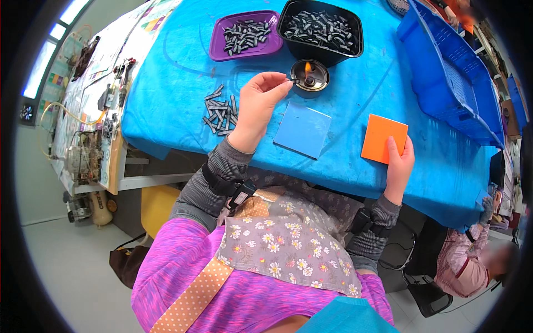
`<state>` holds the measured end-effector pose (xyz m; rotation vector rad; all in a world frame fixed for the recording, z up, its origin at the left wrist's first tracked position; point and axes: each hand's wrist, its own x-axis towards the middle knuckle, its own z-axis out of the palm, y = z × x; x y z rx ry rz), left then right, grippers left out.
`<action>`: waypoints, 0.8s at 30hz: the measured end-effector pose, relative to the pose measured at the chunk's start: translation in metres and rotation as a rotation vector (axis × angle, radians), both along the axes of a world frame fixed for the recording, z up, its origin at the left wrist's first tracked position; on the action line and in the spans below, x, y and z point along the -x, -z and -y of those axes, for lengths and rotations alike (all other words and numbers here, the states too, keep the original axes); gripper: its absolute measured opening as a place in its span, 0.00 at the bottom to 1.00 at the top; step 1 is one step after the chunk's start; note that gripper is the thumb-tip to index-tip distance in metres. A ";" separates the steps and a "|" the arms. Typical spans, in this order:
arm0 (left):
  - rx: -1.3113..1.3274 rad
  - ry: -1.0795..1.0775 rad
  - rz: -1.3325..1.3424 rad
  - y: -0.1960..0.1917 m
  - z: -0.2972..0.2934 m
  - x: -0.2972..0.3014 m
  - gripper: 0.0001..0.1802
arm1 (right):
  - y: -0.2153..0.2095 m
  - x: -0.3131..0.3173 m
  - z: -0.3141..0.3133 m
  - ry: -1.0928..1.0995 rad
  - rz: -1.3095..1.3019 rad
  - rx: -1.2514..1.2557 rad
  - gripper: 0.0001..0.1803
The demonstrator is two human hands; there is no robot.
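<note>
My left hand (pixel 256 108) pinches a short black-and-grey striped strip (pixel 295 81) between thumb and forefinger. The strip's end reaches the rim of a small round metal burner (pixel 316 91), beside its lit flame (pixel 308 69). Held by its right edge in my right hand (pixel 401 164) is an orange square tile (pixel 380 135), at or just above the cloth. Between the two hands lies a light blue square tile (pixel 303 131). Left of my left wrist is a loose pile of similar striped strips (pixel 221 117).
Behind the burner stand a purple tray (pixel 217 49) and a black tub (pixel 360 40), both holding many strips. A large blue plastic crate (pixel 430 89) is at the right on the blue tablecloth (pixel 166 111). Another person (pixel 461 261) sits at lower right; one more is at the far right.
</note>
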<state>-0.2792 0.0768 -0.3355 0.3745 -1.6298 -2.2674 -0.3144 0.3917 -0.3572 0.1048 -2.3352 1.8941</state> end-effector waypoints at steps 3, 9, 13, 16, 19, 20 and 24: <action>0.017 -0.036 0.003 0.000 -0.003 0.004 0.11 | -0.002 -0.001 0.002 0.011 -0.004 0.015 0.18; 0.073 -0.056 -0.045 0.011 -0.005 0.013 0.11 | 0.000 0.000 0.001 0.013 0.001 0.034 0.19; 0.059 -0.064 -0.060 0.012 -0.009 0.016 0.11 | 0.000 0.000 0.000 0.015 -0.011 -0.002 0.19; 0.081 -0.063 -0.060 0.013 -0.010 0.017 0.10 | 0.001 0.001 -0.001 0.004 -0.002 0.030 0.19; 0.076 -0.067 -0.064 0.014 -0.009 0.018 0.10 | -0.001 0.000 0.000 0.004 0.005 0.011 0.19; 0.081 -0.070 -0.064 0.014 -0.010 0.019 0.10 | 0.000 0.001 0.000 0.005 0.005 0.011 0.19; 0.099 -0.067 -0.064 0.013 -0.010 0.019 0.10 | 0.002 0.002 -0.003 -0.005 0.000 0.007 0.19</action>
